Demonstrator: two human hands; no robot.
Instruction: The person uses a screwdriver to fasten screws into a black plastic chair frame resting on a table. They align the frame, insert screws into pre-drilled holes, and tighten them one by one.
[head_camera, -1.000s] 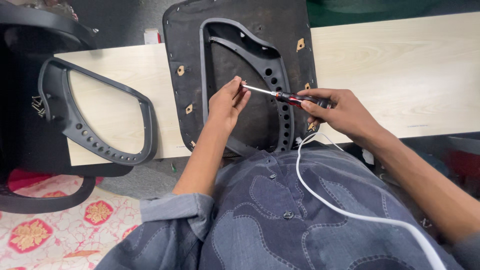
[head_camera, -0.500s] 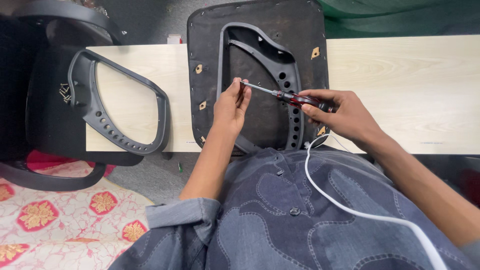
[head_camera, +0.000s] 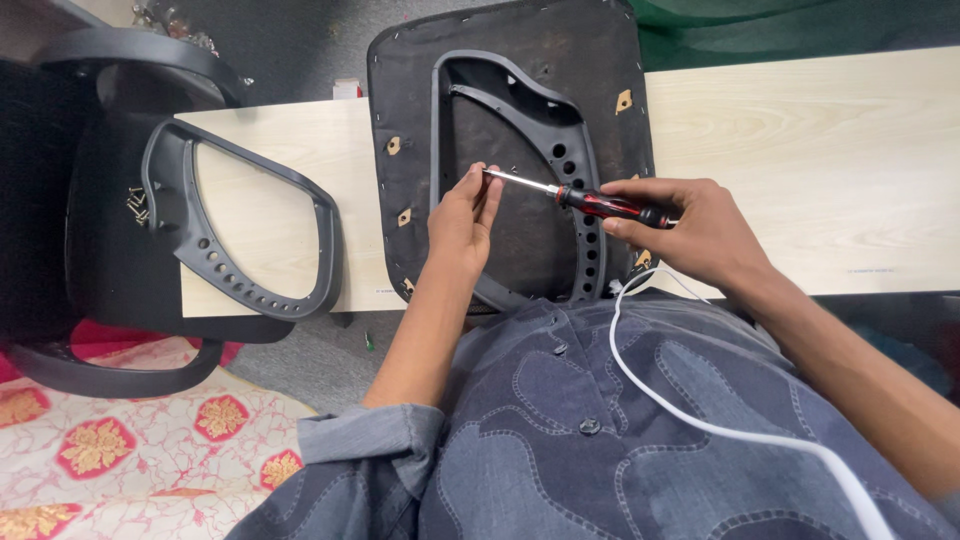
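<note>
Landmark: upturned black chair seat pan (head_camera: 600, 60), lying underside-up across a pale wooden board (head_camera: 800, 150).

Well left of the seat pan: a second chair seat (head_camera: 100, 250), dark, with a loose grey armrest loop (head_camera: 240, 240) lying on it and overlapping the board's left end. Small cluster of screws (head_camera: 135, 203) just inside that loop's left edge. Below it, red patterned floor mat (head_camera: 120, 440).

On the seat pan: another grey armrest loop (head_camera: 585, 190) sits flat, with a row of holes down its right limb.

Left hand (head_camera: 462, 222) is over the pan's centre, fingertips pinched together at the screwdriver tip; whatever is pinched is too small to make out.

Screwdriver (head_camera: 580, 198): long axis near horizontal, slight tilt, shaft tip points left and a bit up, red-and-black handle to the right. It spans the loop's opening.

Right hand (head_camera: 690, 235) is at the pan's right edge, fingers clamped round the handle.

White cable (head_camera: 700, 420) runs from the pan's lower edge across the grey shirt.
</note>
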